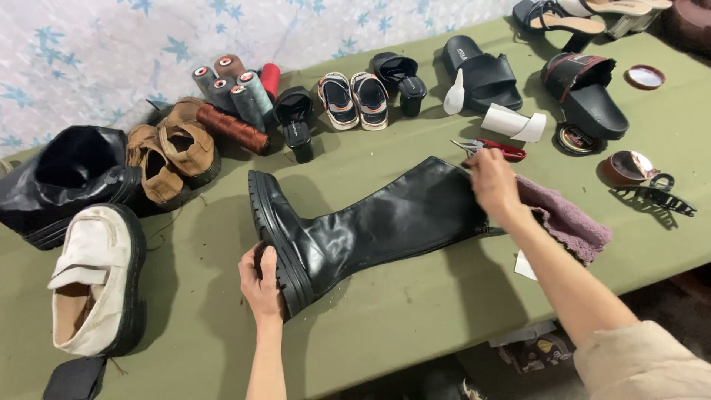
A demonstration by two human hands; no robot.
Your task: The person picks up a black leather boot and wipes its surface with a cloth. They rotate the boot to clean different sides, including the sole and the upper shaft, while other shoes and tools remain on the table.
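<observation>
My left hand clasps the chunky sole of the tall black leather boot, lying sideways mid-table on the green cloth-covered table. My right hand presses its shaft top, fingers curled, beside the mauve fuzzy cloth; bare cloth runs to the near edge.

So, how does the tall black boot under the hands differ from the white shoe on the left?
The boot is black and glossy; the white shoe is cream and matte. The boot has a long shaft and lies on its side, while the shoe is low-cut and sits on its sole. The left hand and right hand touch the boot; nothing touches the shoe. Both have thick black soles and rest on the green table.
</observation>
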